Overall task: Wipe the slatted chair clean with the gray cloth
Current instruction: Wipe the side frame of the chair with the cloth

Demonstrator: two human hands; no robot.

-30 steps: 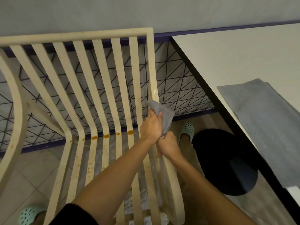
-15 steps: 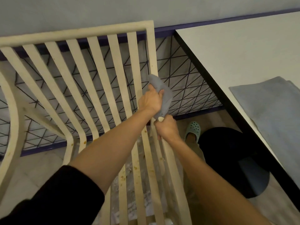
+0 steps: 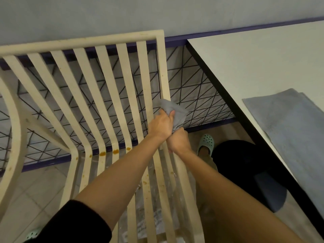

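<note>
Both hands: left hand (image 3: 160, 126), right hand (image 3: 178, 141) grip gray cloth (image 3: 175, 113).

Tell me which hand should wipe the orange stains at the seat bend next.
Left, probably. The left hand grips the bunched gray cloth from the stains' side. The right hand only grips its lower end by the chair's right rail.
</note>
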